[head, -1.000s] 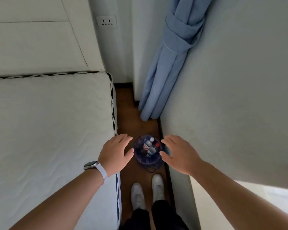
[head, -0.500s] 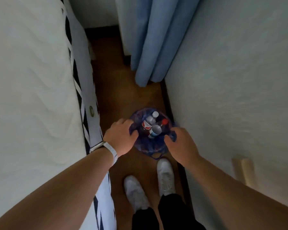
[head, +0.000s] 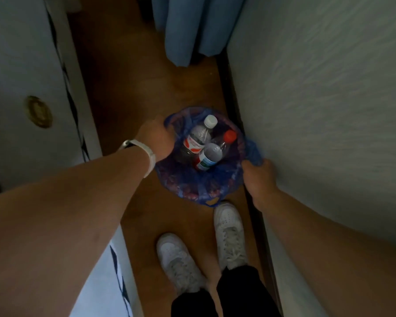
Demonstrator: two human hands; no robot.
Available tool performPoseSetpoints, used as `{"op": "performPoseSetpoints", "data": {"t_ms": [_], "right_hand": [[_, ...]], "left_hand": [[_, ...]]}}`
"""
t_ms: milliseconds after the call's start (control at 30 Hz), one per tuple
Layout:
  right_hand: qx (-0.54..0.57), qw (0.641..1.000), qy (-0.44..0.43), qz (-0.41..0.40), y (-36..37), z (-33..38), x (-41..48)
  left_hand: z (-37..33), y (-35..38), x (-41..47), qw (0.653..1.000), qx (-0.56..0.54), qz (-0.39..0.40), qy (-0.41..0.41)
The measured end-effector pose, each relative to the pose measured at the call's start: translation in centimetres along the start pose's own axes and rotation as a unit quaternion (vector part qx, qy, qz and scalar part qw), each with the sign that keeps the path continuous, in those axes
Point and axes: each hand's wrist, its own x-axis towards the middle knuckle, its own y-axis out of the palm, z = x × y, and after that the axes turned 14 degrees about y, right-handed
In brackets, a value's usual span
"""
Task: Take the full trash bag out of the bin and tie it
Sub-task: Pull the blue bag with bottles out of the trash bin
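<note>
A blue plastic trash bag (head: 206,186) lines a small round bin on the brown floor, hard against the wall on the right; the bin itself is hidden under the bag. Inside stand plastic bottles (head: 198,140), one with a white cap and one with a red cap. My left hand (head: 154,139), with a white watch strap on its wrist, is closed on the bag's left rim. My right hand (head: 257,176) grips a bunched bit of the bag's right rim beside the wall.
A white mattress with black-and-white piping (head: 21,88) walls in the left side. A textured pale wall (head: 329,99) closes the right. Blue curtain ends (head: 192,30) hang just beyond the bin. My white shoes (head: 229,232) stand directly behind the bin in the narrow floor strip.
Both hands came down from hovering open above the bin and closed on the bag's rim, left and right. The camera dropped closer and tilted downward.
</note>
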Motion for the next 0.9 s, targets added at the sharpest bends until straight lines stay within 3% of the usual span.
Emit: {"op": "performPoseSetpoints", "data": {"t_ms": [133,267,400,500,633,767,900], "right_hand": [[0.030,0.993,0.109,0.037,0.4,-1.4,1.9],[0.054,0.979,0.157,0.115,0.9,-2.0,2.1],[0.079,0.988,0.116,0.068,1.2,-2.7,2.2],[-0.019,0.999,0.037,-0.025,1.3,-3.3,2.3],[-0.149,0.978,-0.099,-0.106,1.0,-3.0,1.4],[-0.272,0.942,-0.153,-0.121,0.9,-2.8,1.3],[-0.272,0.938,-0.181,-0.118,1.4,-2.5,0.6]], "left_hand": [[1.4,0.2,0.0,0.998,0.024,-0.009,0.052],[2.3,-0.1,0.0,0.998,0.040,-0.016,0.040],[2.2,-0.3,0.1,0.996,0.076,-0.027,0.027],[1.9,-0.7,0.0,0.996,0.084,-0.019,0.020],[1.5,-0.9,-0.5,0.998,0.051,-0.026,0.018],[0.4,-0.9,-1.9,0.998,0.019,-0.059,0.023],[-0.8,-1.2,-3.5,0.996,-0.014,-0.066,0.058]]}}
